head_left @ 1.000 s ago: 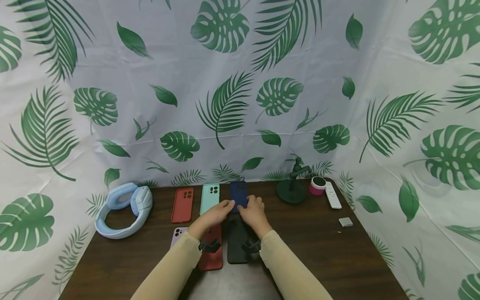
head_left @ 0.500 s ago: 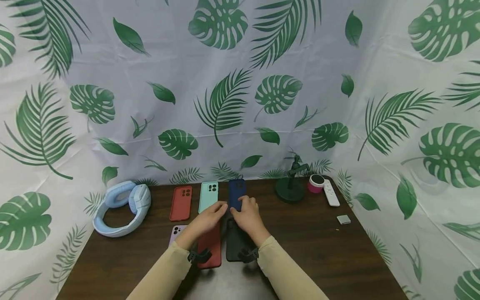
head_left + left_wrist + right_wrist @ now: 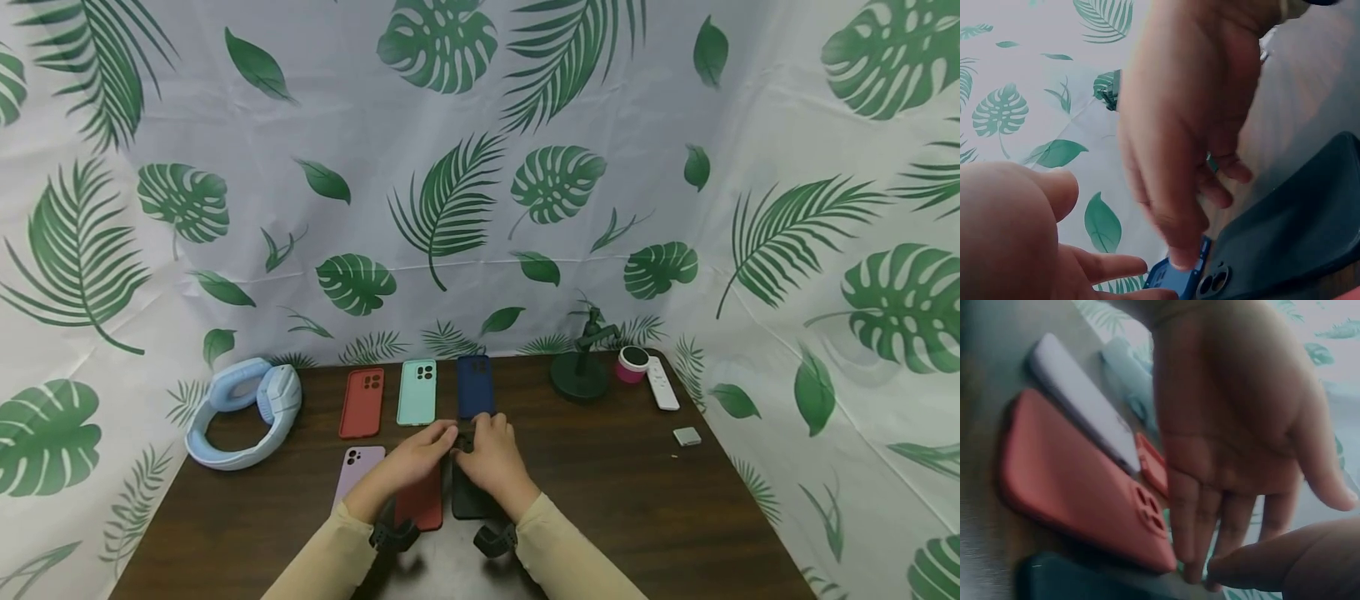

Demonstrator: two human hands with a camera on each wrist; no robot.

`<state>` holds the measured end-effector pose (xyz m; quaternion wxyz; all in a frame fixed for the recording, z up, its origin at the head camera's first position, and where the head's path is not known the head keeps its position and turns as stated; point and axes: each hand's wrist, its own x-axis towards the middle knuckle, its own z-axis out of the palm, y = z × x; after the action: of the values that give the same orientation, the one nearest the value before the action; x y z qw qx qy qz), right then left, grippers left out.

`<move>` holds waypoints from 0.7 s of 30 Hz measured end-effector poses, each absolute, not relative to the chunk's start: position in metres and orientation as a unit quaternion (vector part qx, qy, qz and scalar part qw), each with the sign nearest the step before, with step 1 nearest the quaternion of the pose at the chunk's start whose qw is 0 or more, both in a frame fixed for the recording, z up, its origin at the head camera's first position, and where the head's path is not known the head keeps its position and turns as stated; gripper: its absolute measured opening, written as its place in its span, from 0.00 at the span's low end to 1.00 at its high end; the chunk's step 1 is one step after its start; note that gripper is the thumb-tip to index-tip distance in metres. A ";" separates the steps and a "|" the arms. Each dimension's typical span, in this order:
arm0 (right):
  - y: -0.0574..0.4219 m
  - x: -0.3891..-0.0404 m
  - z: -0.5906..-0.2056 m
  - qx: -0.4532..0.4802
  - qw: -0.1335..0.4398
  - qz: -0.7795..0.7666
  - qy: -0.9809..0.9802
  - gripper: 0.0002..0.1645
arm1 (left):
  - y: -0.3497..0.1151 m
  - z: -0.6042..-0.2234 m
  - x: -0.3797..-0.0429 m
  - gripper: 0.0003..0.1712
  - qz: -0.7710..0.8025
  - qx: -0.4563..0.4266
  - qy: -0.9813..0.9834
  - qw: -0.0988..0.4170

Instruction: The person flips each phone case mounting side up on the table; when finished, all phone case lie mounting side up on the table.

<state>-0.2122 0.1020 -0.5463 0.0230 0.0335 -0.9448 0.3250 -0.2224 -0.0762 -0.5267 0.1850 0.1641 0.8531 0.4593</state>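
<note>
My left hand hovers over the far end of the near red phone case, its fingers loosely extended and holding nothing. My right hand is over the far end of the black phone case, fingers pointing down, with its fingertips just short of the dark blue phone case. In the right wrist view the palm of my left hand shows beside the red case. Mint and red phone cases lie in the far row. A lilac phone case lies near left, partly hidden by my left arm.
Light blue headphones lie at the table's left. At the back right stand a dark green lamp-like stand, a pink jar and a white remote. A small whitish block is near the right edge. Leaf-print cloth hangs behind.
Both hands have drawn back from the dark blue case toward me, the left first. The case now lies uncovered in the far row. More of the lilac case shows.
</note>
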 end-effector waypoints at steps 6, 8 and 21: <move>0.102 -0.196 -0.555 0.042 0.003 0.296 -0.954 0.45 | -0.074 -0.528 -0.218 0.38 0.465 0.161 0.850 0.188; 0.102 -0.191 -0.557 0.046 -0.004 0.290 -0.956 0.47 | -0.073 -0.530 -0.217 0.38 0.468 0.155 0.849 0.193; 0.099 -0.173 -0.571 0.081 0.012 0.231 -0.969 0.54 | -0.063 -0.530 -0.218 0.42 0.463 0.138 0.848 0.219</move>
<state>-0.1731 0.0989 -0.5710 0.0119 0.0811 -0.9695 0.2311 -0.2185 -0.0634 -0.5295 0.2191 0.1384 0.8478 0.4627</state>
